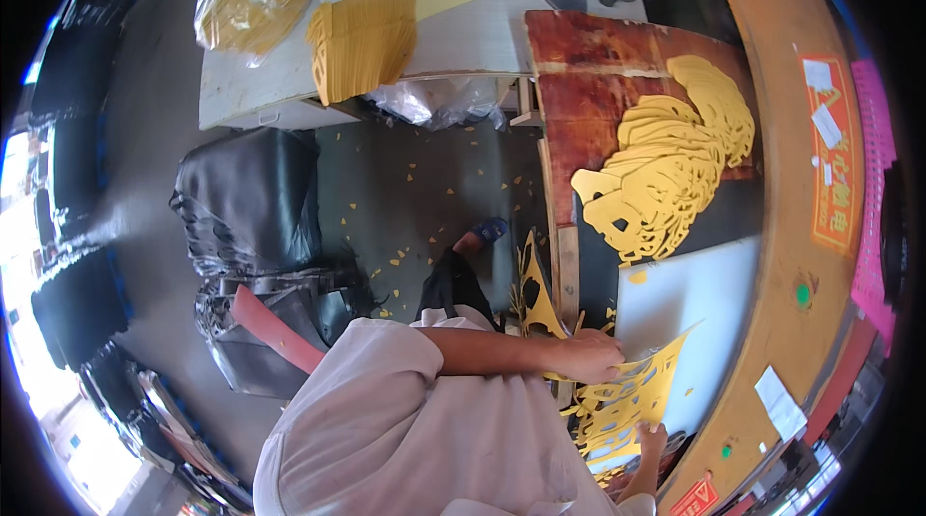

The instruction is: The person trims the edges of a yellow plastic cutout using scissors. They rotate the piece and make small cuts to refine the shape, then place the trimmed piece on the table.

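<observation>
Under the person's hands, at the lower right of the view, lies a thin yellow sheet punched full of cut-out holes [632,398], spread over the near edge of a pale grey cutting board [704,313]. The left hand [590,357] presses on the sheet's upper edge with fingers curled over it, seemingly to keep the flimsy, lace-like piece flat and steady on the board. The right hand [651,439] pinches the sheet's lower corner, closed on it, so the two hands sit apart at opposite edges. Another holed yellow offcut [537,289] hangs just beside the bench edge. Beyond the board, a fanned heap of yellow cut sole-shaped pieces [670,164] rests on a worn reddish wooden board [598,82] — within reach, probably where finished pieces are laid. Farther off, a white table [463,39] carries a neat stack of yellow sheets [362,39] and a clear plastic bag of yellow pieces [253,0]. Small yellow scraps [405,246] dot the dark floor — near black bundled material [251,193].
</observation>
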Demonstrator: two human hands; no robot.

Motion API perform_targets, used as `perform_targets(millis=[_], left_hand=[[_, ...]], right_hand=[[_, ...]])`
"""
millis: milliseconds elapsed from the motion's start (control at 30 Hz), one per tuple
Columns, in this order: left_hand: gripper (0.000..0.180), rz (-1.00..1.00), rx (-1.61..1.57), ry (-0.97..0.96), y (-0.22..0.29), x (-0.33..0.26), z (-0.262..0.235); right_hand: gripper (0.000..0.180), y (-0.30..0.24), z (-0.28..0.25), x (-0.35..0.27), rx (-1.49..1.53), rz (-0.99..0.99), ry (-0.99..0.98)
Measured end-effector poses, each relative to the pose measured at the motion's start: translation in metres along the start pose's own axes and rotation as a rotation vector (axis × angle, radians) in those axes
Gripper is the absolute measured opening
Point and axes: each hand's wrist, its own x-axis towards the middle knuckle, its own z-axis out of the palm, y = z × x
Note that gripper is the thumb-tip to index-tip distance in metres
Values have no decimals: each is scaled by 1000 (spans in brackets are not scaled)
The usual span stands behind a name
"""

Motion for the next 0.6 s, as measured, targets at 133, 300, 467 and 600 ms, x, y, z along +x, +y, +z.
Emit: perform_targets(millis=[133,300,467,600], left_hand=[[28,-102,-102,-69,-4,0,10],[33,-166,-68,-209,-4,-3,17],[24,-188,12,-390,25,-17,12],[24,-424,-53,-360,43,-44,-2]], right_hand=[[48,23,14,3,-167,-51,63],[44,16,53,-20,-286,48,265],[38,-44,84,-88,198,338,531],[25,-91,95,-227,610,280,898]])
